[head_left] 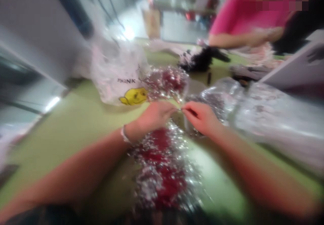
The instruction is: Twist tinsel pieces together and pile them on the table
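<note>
My left hand [158, 114] and my right hand [201, 116] meet in front of me, each closed in a pinch. Between their fingertips is something small and thin, too blurred to name. Directly below and toward me lies a length of silver and red tinsel garland [162, 164] on the green table [83, 127]. Beyond my fingers sits another bunch of silver and red tinsel [169, 81]. A clear plastic bag [222, 96] with silvery contents lies just past my right hand.
A white plastic bag [113, 69] with a yellow figure stands at the back left. More clear plastic [278, 117] covers the right side. Black fluffy material [202, 57] lies farther back. Across the table is a person in a pink top [235, 15].
</note>
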The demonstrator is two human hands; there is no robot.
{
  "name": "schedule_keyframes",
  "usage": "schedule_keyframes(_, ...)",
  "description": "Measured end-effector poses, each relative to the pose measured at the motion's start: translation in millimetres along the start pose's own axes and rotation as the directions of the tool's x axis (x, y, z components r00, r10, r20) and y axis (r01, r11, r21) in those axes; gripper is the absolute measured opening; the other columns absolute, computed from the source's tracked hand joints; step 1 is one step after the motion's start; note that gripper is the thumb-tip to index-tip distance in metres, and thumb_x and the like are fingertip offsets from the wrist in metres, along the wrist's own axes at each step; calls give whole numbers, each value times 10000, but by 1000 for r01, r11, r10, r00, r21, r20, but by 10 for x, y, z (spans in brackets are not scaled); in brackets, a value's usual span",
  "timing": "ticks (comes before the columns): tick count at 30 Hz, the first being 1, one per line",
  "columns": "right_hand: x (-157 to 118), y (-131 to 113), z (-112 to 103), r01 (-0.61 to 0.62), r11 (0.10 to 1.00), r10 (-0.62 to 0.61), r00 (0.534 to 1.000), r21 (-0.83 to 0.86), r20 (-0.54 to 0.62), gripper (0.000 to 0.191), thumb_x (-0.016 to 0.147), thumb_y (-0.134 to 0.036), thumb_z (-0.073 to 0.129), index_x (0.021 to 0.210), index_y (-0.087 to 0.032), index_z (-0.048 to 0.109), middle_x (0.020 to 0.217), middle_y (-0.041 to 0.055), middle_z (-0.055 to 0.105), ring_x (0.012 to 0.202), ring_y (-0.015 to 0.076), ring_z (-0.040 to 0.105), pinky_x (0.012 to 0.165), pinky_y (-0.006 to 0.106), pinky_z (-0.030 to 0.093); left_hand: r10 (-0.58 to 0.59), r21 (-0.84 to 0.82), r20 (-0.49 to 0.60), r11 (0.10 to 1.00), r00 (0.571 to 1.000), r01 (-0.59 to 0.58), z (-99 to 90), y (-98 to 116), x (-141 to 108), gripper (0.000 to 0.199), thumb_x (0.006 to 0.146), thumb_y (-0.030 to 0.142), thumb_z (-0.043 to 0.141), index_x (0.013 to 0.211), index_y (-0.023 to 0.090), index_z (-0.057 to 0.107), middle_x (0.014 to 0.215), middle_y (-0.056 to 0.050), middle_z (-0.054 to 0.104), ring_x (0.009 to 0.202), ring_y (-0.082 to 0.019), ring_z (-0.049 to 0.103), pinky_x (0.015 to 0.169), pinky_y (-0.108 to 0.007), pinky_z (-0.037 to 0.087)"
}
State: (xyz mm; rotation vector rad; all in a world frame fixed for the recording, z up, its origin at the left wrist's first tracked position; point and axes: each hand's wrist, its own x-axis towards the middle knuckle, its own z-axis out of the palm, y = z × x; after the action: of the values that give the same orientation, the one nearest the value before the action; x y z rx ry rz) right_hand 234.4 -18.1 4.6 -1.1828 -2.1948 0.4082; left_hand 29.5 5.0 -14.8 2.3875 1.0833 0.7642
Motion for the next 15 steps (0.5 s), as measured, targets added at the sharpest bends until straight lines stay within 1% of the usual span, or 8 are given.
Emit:
schedule_keyframes(3,17,-46,-41,-72,997,67,990,34,121,141,869,-203,538,772,-184,638,717,9,667,654,132,580,637,262,410,132,289,125,943,983,-164,-42,58,-17,234,899,168,452,866,144,683,761,-52,658,679,-149,560,596,-271,396)
schedule_keyframes(4,21,-62,-42,-106,993,99,985,44,142,147,862,-201,544,743,-183,628,695,5,655,644,130,570,632,261,405,146,342,159,920,976,-193,-57,75,-18,237,886,151,449,861,144,684,741,-50,646,661,-148,550,574,-267,380)
schedule_keyframes(6,29,-89,-28,-181,981,169,973,69,159,168,854,-203,551,696,-184,608,658,-4,636,628,127,554,622,259,400,150,372,180,905,972,-208,-98,93,-6,242,880,145,445,840,149,684,712,-43,625,651,-144,537,570,-262,374)
schedule_keyframes(8,38,-104,-4,-248,965,232,960,90,159,189,857,-218,552,677,-189,603,633,-13,628,613,124,546,616,259,399,146,298,183,934,972,-196,-168,75,29,246,900,188,450,821,158,682,735,-44,630,700,-149,551,624,-270,408)
schedule_keyframes(10,49,-105,14,-259,961,241,956,98,167,187,863,-232,552,694,-191,623,648,-11,642,622,126,554,631,266,409,136,147,203,975,970,-167,-251,20,77,270,926,259,455,803,170,679,772,-45,644,752,-153,567,693,-287,439)
schedule_keyframes(11,55,-101,16,-240,965,219,958,103,187,178,864,-231,550,714,-193,640,668,-7,654,635,128,563,646,270,417,123,72,206,988,971,-140,-286,-16,99,286,934,286,453,797,175,678,786,-45,650,759,-153,571,715,-295,445)
schedule_keyframes(13,65,-77,2,-161,978,122,958,134,258,165,863,-231,553,754,-202,674,721,0,681,677,135,586,689,283,438,65,-7,172,998,983,-65,-314,-83,129,276,923,304,476,785,178,679,792,-47,653,748,-153,567,744,-316,445)
schedule_keyframes(15,79,-19,-41,-87,981,31,951,173,307,164,864,-247,560,786,-214,700,777,7,703,726,145,608,732,298,456,-25,-45,96,999,995,29,-274,-123,135,188,859,256,559,740,176,680,764,-46,641,742,-160,555,769,-330,433)
